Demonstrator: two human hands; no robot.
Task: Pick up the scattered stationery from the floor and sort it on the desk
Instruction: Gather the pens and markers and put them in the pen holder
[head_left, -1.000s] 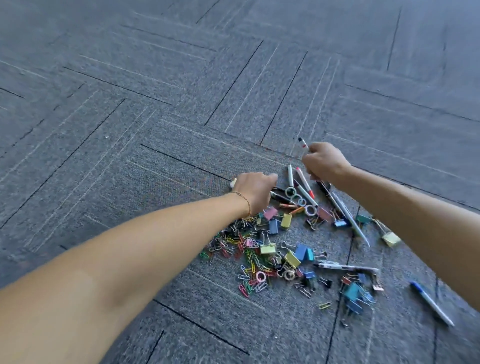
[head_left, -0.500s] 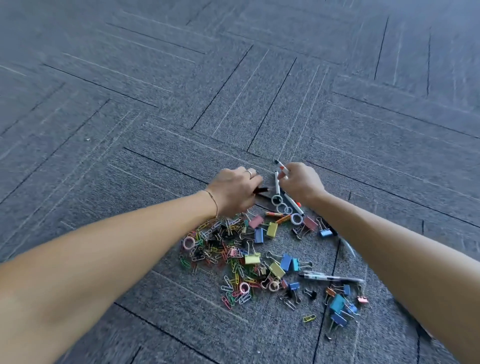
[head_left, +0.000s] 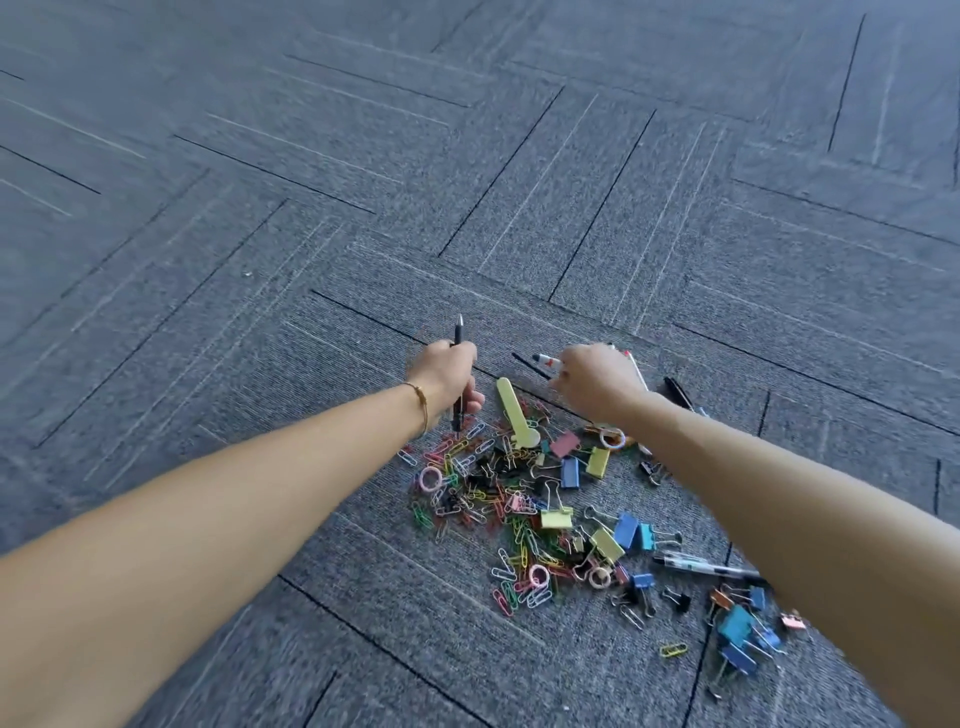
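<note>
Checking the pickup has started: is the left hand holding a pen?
Yes, the left hand grips a dark pen upright above the carpet.

The carpeted floor lies bare to the left of the left hand and beyond both hands, so a hand could set down or sweep there unhindered. Between the two forearms the ground is crowded: a dense heap of paper clips runs into binder clips, with a pale yellow strip lying at the far edge of the heap. A pen lies across the near right side, touching the right forearm, and more binder clips cluster just beyond it. A dark pen lies just right of the right hand. Near the lower left, the carpet is open again.
</note>
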